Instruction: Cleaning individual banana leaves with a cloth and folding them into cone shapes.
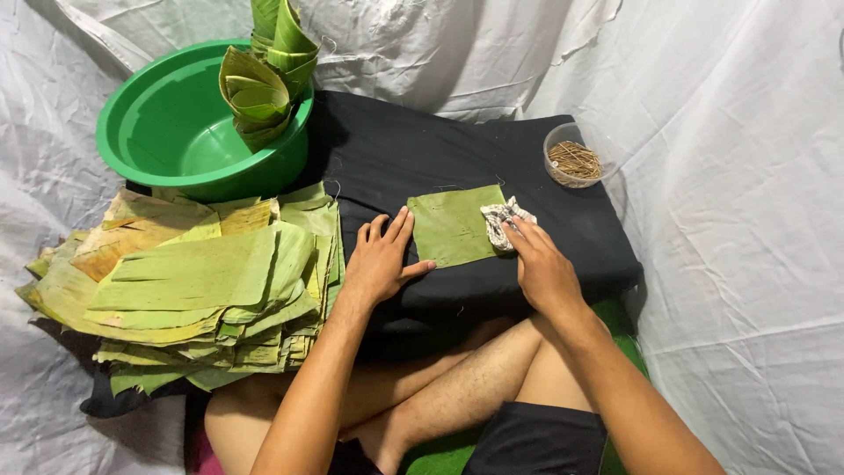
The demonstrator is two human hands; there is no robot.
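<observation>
— What's on the left?
— A leaf stack (198, 290) and a green basin (167, 123). The left hand (380, 261) lies flat, fingers spread, on the leaf piece (450, 227) mid-cushion (422, 149).
— And right?
— The right hand (543, 268) pinches a cloth (501, 220) at the leaf's right edge.

One squarish green banana-leaf piece (450, 226) lies flat on the black cloth-covered cushion (396, 149), near its front edge, slightly skewed. A small crumpled white patterned cloth rag (501, 218) rests on the leaf's right edge.
</observation>
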